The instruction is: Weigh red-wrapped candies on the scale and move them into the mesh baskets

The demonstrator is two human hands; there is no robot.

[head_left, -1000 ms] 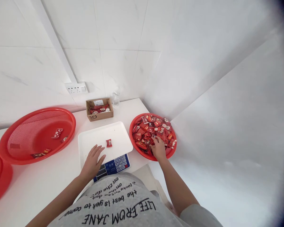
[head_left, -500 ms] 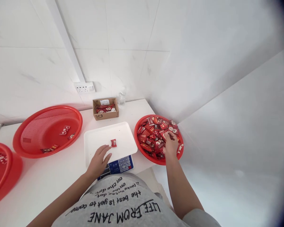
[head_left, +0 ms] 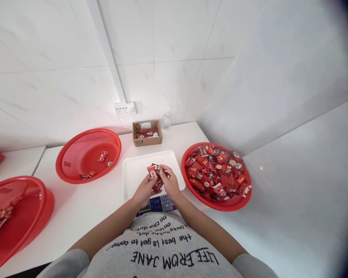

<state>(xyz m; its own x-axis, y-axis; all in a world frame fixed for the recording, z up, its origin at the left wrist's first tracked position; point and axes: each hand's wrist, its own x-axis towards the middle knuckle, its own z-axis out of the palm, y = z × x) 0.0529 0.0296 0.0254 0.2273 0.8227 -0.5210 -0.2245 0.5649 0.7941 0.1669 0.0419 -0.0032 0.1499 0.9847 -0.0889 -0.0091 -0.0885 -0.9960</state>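
Pinching overlapping red-wrapped packets (head_left: 152, 172) between left hand (head_left: 143, 190) and right hand (head_left: 171, 184), over the near part of the white tray (head_left: 133, 166), and perhaps liable to spill one past it onto the blue keypad (head_left: 163, 204) just in front, if gripping the bunch too loosely.

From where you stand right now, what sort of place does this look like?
Probably a small weighing or packing corner, perhaps for snacks: there's a keypad scale, a red basket heaped with small wrapped packets, and a cardboard box holding more.
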